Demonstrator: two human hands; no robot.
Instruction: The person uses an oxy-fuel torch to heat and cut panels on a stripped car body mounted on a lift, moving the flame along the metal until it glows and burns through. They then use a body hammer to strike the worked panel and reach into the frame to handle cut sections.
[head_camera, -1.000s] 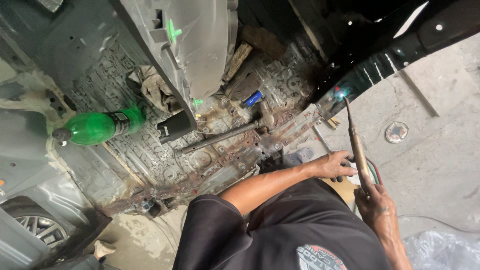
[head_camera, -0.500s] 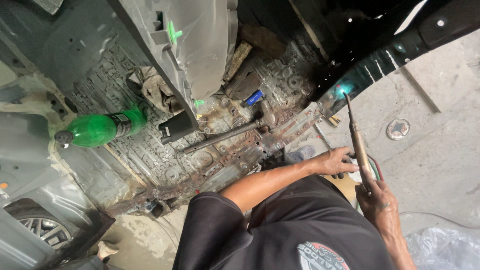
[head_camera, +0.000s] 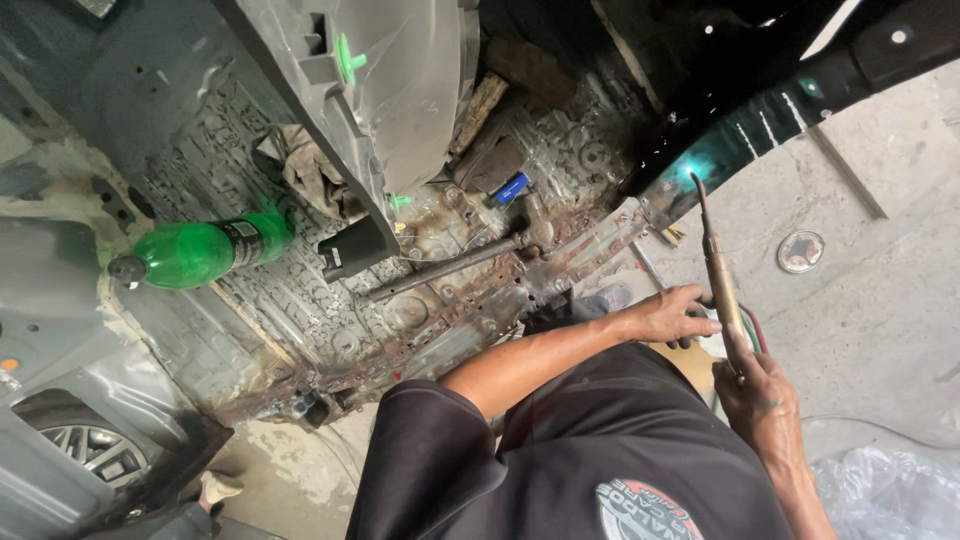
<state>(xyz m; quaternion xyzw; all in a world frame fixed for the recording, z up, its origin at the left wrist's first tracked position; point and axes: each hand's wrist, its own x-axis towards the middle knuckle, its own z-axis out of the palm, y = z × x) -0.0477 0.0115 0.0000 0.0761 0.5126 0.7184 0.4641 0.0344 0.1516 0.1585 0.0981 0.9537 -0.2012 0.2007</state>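
Wheel (head_camera: 95, 450) of a car shows at eight o'clock, low in the corner beside grey bodywork. Above it, at nine o'clock, a green bottle (head_camera: 205, 252) with a dark cap lies on its side on the stamped metal floor (head_camera: 250, 300) of a stripped car. Toward eleven o'clock a crumpled rag (head_camera: 300, 170) sits against a large grey plastic panel (head_camera: 410, 90) that hangs over the floor, with small green clips on it. Near the centre a rusty metal bar (head_camera: 450, 268) lies across the rusted floor, and a small blue object (head_camera: 511, 187) rests just beyond it at twelve o'clock. At four o'clock the left hand (head_camera: 668, 315) reaches across from a bare forearm, fingers curled near the lower part of the torch (head_camera: 722, 290); whether it actually grips cannot be told. The right hand (head_camera: 760, 395), at five o'clock, is clamped around the torch handle, which runs up as a thin brass tube with its bent tip at two o'clock, close to the black door sill (head_camera: 730, 150). The two hands sit near each other, just apart. A round metal cap (head_camera: 800, 251) lies on the concrete ground at three o'clock, and clear plastic sheet (head_camera: 890, 495) bunches at five o'clock.
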